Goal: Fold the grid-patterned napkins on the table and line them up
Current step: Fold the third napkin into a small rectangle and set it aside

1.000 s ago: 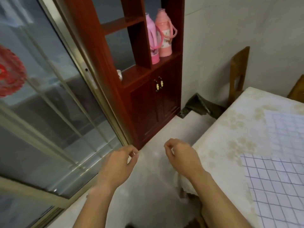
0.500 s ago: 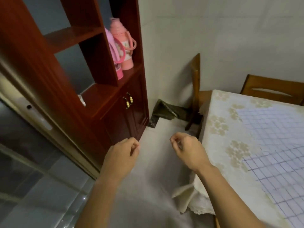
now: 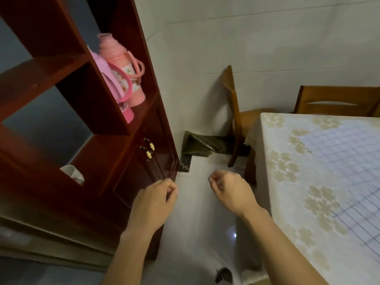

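Both hands hang over the white floor (image 3: 197, 227), in the lane between the red-brown cabinet (image 3: 127, 167) at nine o'clock and the table (image 3: 267, 182) at three o'clock. The left hand (image 3: 153, 204) has its fingers curled in and its thumb tip pressed to the forefinger, with nothing visible in the pinch. Its knuckles lie just beside the cabinet's near corner edge; I cannot tell if they touch it. The right hand (image 3: 232, 192) is curled the same way and also holds nothing visible. It sits near the table's left edge without reaching over it. A strip of floor shows between the two hands. The task's things lie flat on the floral tablecloth (image 3: 320, 202), off toward three o'clock of the right hand. A far napkin (image 3: 339, 153) with a pale grid lies at about two o'clock, and a near napkin (image 3: 368, 221) with darker lines lies at about four o'clock, cut by the picture's right edge. Their left edges stop short of the table's edge, leaving a band of cloth. At twelve o'clock the floor runs to the wall (image 3: 246, 48), where a side chair (image 3: 233, 112) stands at the table's far corner. A second chair (image 3: 337, 101) stands at the far side. Two pink flasks (image 3: 125, 79) stand on a cabinet shelf at ten o'clock.
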Action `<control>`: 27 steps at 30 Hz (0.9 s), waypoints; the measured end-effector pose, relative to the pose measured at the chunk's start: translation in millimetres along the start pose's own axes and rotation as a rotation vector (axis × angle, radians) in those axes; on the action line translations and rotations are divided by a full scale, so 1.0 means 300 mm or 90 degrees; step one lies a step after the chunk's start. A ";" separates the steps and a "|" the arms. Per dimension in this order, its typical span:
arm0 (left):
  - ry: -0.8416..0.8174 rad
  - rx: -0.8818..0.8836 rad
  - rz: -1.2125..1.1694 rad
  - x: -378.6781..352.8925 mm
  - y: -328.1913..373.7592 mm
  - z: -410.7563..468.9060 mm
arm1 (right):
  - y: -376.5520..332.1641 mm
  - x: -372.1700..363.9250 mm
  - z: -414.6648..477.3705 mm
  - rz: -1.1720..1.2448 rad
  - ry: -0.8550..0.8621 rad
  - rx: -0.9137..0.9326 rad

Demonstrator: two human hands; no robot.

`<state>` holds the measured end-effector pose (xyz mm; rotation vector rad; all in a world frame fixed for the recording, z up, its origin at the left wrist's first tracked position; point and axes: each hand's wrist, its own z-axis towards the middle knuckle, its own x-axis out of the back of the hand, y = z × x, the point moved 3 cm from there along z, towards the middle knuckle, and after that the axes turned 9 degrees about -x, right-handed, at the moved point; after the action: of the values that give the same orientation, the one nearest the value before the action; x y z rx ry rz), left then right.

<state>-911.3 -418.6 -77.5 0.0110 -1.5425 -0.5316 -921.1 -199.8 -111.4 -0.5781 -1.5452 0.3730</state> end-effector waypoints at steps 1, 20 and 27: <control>-0.008 0.010 0.002 0.017 -0.024 0.038 | -0.022 -0.010 0.059 0.014 -0.007 0.003; 0.004 -0.222 -0.050 -0.176 0.050 1.202 | 0.294 0.226 0.844 -0.035 0.116 -0.214; -0.110 -0.487 -0.087 -0.310 0.372 1.661 | 0.457 0.456 0.986 -0.031 0.262 -0.427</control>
<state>-1341.4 -129.3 -102.1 -0.5301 -1.4233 -1.2295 -1195.0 23.2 -95.9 -1.0596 -1.2591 -0.3110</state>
